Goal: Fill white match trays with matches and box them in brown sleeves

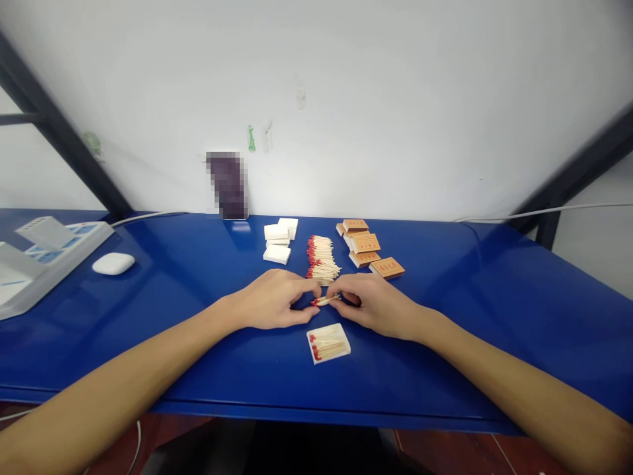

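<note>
My left hand (271, 300) and my right hand (373, 305) meet over the blue table (198, 356), both pinching a small bundle of red-tipped matches (324, 301) between their fingertips. Just in front of them lies an open white matchbox tray (329, 343) with some matches inside. Behind the hands is a loose pile of matches (321, 260). Left of that pile stand several empty white trays (279, 240), and right of it several orange matchbox sleeves (368, 247).
A white power strip (44, 254) and a white earbud case (113, 263) sit at the far left. A cable (544, 212) runs along the back right. Dark metal braces (54, 125) slant at both sides against the white wall.
</note>
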Tool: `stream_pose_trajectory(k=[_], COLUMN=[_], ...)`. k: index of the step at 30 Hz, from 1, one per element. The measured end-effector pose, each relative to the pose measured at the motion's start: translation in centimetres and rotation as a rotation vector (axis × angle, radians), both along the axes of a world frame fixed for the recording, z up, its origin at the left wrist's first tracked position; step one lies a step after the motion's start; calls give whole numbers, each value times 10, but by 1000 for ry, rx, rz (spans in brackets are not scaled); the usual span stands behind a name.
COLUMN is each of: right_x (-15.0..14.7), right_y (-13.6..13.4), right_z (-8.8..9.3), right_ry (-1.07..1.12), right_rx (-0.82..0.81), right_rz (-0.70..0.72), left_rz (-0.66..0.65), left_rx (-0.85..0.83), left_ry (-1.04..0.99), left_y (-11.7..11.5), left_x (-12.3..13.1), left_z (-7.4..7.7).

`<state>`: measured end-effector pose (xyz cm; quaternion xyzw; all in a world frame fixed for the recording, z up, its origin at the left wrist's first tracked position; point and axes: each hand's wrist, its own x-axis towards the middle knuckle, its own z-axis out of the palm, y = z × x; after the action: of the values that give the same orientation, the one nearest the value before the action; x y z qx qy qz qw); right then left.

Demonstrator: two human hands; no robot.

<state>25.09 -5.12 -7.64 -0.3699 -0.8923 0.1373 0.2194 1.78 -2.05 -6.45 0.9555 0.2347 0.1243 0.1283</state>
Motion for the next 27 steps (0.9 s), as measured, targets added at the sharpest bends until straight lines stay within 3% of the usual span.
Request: stream_pose_trajectory(k=[21, 27], right_x=[1, -5], right_y=[-2, -17], right_z=[0, 13], right_ry=[-70, 23], right_rx=[87, 92], right_rz=[-41, 39], left_rz=[16, 14], left_rx=[5, 6], left_ry=[56, 48], left_y=[-3, -3], left_x=[2, 1], left_z=[4, 4])
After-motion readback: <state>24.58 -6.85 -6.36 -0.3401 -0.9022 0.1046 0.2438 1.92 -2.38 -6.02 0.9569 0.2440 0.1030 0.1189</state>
